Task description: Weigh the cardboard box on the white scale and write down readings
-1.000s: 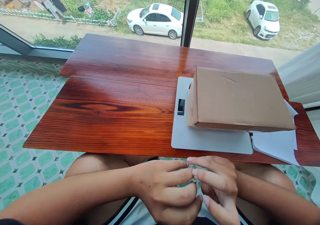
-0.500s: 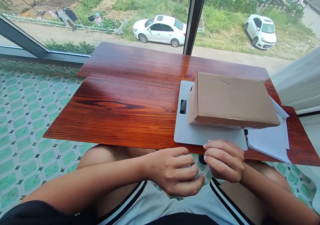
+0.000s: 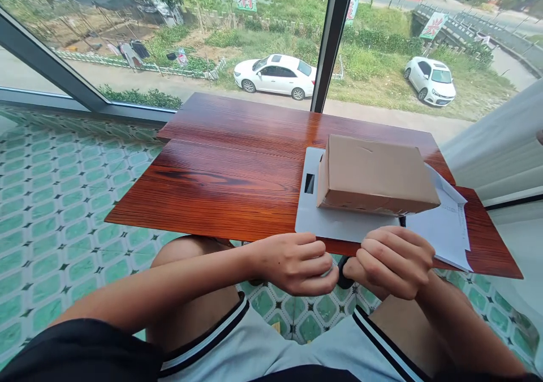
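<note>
My left hand (image 3: 299, 264) is held above my lap at the table's front edge, its fingers curled in. A small pale patch shows by its fingertips, too little to name. To its right, my right hand (image 3: 396, 262) makes a fist, knuckles up, and whatever may be inside is hidden. The two hands are apart. Just beyond them lies a flat silver-grey scale (image 3: 339, 223) with a small dark display. A closed brown cardboard box (image 3: 377, 170) rests on the scale, covering much of it. Neither hand touches the box.
The glossy reddish wooden table (image 3: 203, 187) stands before a large window. White papers (image 3: 441, 229) lie right of the box, partly under it in view. A pale curtain (image 3: 487, 155) hangs at the right. Green-and-white tiles (image 3: 76, 212) cover the floor. Parked white cars (image 3: 275, 75) are outside.
My view has tilted up, showing more outside. My right hand has closed from loosely curled fingers into a fist and moved right, away from the left hand. The left fingers have curled tighter.
</note>
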### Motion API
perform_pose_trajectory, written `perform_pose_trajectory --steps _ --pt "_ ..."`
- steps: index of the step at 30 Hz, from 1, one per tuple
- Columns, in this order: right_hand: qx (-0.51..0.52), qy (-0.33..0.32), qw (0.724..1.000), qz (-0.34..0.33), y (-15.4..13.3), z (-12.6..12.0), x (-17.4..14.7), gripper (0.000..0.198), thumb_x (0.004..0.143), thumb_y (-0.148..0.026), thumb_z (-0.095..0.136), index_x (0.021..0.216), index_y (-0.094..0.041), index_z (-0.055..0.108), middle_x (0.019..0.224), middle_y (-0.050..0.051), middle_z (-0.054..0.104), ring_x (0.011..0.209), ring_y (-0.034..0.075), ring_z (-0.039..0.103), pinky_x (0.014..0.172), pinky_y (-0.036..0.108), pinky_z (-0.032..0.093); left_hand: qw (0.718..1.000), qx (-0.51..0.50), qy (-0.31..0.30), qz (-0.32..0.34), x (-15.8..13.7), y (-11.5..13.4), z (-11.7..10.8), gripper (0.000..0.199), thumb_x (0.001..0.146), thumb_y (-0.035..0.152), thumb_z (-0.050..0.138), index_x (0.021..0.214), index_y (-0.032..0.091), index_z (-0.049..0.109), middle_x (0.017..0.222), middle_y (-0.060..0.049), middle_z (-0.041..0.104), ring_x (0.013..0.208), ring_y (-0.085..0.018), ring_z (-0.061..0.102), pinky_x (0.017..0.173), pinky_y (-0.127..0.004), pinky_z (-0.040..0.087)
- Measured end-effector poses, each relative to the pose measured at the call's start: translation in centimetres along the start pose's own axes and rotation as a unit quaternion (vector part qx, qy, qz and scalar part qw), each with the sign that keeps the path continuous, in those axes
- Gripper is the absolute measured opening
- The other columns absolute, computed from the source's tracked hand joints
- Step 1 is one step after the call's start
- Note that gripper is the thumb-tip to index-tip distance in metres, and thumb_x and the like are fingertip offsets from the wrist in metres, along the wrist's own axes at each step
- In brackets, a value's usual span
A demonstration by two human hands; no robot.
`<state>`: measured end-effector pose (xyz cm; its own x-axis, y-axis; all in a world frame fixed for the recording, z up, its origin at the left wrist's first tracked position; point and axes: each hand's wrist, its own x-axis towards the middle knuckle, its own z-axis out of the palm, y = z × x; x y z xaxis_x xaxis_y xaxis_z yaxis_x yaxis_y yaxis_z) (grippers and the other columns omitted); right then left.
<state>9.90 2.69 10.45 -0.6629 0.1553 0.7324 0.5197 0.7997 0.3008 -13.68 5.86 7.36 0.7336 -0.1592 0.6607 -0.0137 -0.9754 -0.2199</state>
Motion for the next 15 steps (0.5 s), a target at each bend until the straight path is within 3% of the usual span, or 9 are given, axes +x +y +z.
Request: perform_pose_trajectory --steps 3,8,15 --pt "-0.012 0.01 1.0 0.004 0.7 0.1 0.2 0.017 0.081 -0.01 0.052 0.069 -0.022 0.053 0.057 -0.004 0.055 0.055 0.011 0.055 0.058 0.025 0.044 0.999 0.027 -0.028 -0.011 0.2 -0.8 -0.6 0.007 0.095 0.02 0.061 0.093 0.019 0.068 0.075 0.001 0.059 0.063 -0.012 0.051 0.055 -0.027 0.045" --pt "-0.065 0.045 0.996 0.05 2.5 0.5 0.9 0.02 0.07 -0.003 0.044 0.072 -0.022 0.048 0.055 -0.005 0.054 0.051 0.01 0.053 0.057 0.025 0.039 0.997 0.051 -0.024 -0.051 0.7 -2.0 -0.7 0.012 0.096 0.014 0.053 0.104 0.014 0.062 0.079 -0.002 0.064 0.069 -0.016 0.056 0.059 -0.03 0.045" --pt "-0.089 0.132 0.968 0.194 4.2 -0.2 0.9 0.023 0.07 0.001 0.043 0.064 -0.021 0.048 0.054 -0.004 0.053 0.05 0.01 0.049 0.052 0.024 0.033 0.983 0.09 0.017 -0.159 2.2 -3.9 -0.6 0.03 0.088 0.005 0.05 0.115 0.017 0.056 0.088 -0.004 0.068 0.076 -0.019 0.056 0.069 -0.032 0.05"
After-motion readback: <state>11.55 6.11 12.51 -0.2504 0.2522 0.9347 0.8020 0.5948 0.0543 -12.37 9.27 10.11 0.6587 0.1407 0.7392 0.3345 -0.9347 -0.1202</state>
